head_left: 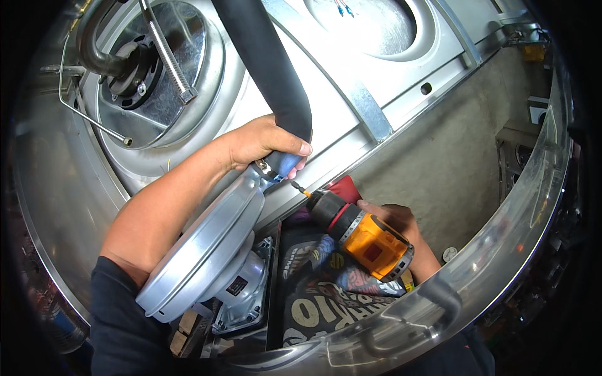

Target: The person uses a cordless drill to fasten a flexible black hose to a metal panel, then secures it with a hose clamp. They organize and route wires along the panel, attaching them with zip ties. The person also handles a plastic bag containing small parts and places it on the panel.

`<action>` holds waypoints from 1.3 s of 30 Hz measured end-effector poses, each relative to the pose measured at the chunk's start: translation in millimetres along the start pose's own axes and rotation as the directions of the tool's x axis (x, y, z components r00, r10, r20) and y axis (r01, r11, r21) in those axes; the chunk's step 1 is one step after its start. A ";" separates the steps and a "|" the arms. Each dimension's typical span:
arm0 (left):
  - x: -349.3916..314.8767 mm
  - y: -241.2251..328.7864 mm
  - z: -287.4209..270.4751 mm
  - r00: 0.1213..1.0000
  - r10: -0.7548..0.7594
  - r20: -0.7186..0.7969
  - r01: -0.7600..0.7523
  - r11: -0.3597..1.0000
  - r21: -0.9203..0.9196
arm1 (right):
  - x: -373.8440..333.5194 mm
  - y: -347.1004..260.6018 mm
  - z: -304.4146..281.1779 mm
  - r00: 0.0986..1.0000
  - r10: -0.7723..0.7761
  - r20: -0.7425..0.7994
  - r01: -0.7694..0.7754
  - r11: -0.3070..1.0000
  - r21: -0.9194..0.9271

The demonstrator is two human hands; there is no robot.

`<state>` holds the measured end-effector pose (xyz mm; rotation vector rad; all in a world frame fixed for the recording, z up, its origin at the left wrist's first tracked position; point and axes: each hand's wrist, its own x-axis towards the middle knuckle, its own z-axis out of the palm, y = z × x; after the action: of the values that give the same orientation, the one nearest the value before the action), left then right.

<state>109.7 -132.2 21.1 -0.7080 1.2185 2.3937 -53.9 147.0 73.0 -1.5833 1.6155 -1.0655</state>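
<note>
My left hand [260,145] is wrapped round the lower end of a thick black hose [266,59]. Just below the fingers, a metal hose clamp [263,167] circles the hose end at the outlet of a round silver blower [204,247]. The blower lies under my left forearm, with its motor side toward the right. My right hand [404,222] grips an orange and black cordless drill [370,241]; its handle is mostly hidden. The drill's bit [300,188] points up and left, close to the clamp; I cannot tell whether it touches.
A curved shiny metal rim [495,250] sweeps round the front and right. At the upper left are a round metal housing [182,37], a bent pipe [91,37] and a braided flexible hose [166,50]. Metal straps [370,113] cross the pale panel. Printed dark fabric [332,301] lies below the drill.
</note>
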 end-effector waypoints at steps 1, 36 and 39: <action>0.0 -0.6 1.0 1.000 -0.008 -0.017 0.008 1.000 0.006 | 1.8 -0.2 4.2 0.999 0.015 0.035 -0.015 1.000 -0.016; -4.4 6.6 8.6 0.987 -0.038 -0.155 0.042 0.999 0.025 | 4.2 -31.2 59.4 0.985 0.108 -0.137 -0.105 0.994 0.032; -4.9 7.6 11.0 0.983 -0.037 -0.179 0.047 0.998 0.050 | 7.0 -40.7 53.1 0.970 0.241 0.005 -0.241 0.970 0.020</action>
<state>106.7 -127.8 34.4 -0.9377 1.3191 2.2943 11.5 135.9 84.1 -1.3327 1.7376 -0.9464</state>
